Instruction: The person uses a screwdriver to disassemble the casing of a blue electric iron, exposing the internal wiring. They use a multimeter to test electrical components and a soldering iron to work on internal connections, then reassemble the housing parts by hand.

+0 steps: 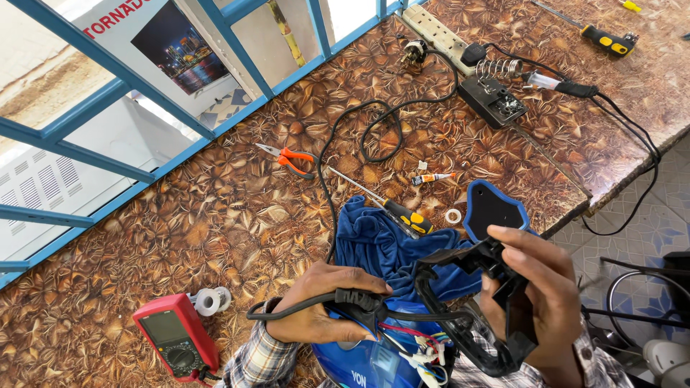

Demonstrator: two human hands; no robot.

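My left hand [323,305] grips the black power cord [352,297] at its strain relief, just above the blue body of an opened electric iron [366,366] with coloured wires [424,348] showing. My right hand [543,294] holds a black plastic handle shell [460,316] of the iron, lifted off the body. A blue and black cover piece [492,208] stands behind my right hand. A blue cloth [381,244] lies under the iron.
On the leaf-patterned bench lie a yellow-handled screwdriver [399,212], orange pliers [291,158], a small glue tube [431,177], a tape ring [453,215], a red multimeter [176,338], white tape rolls [208,300], a soldering iron stand [496,97] and a power strip [438,32].
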